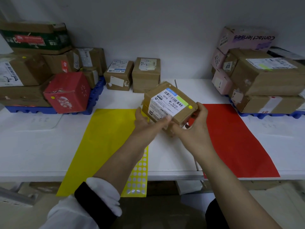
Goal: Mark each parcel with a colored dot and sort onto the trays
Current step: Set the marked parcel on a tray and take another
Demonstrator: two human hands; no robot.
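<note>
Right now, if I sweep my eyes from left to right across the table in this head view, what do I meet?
Red box with a yellow dot → yellow sheet → brown parcel held above the table → red sheet → blue tray stacked with parcels.

The small brown cardboard parcel (170,105) is matt, its wrapping of clear tape faintly shiny. Its white paper label (163,104) looks smooth and slightly glossy, and the round yellow sticker dot (190,107) beside it is smooth too. The yellow paper sheet (105,138) on the left and the red paper sheet (231,138) on the right are matt. The near yellow sticker backing sheet (138,177) is glossy, perhaps waxed paper. The white surface (33,146) is smooth with a dull sheen. The left blue plastic tray (97,96) and right blue plastic tray (267,115) look hard, moulded and matt. The near white cloth sleeve (105,192) is soft and creased.
</note>
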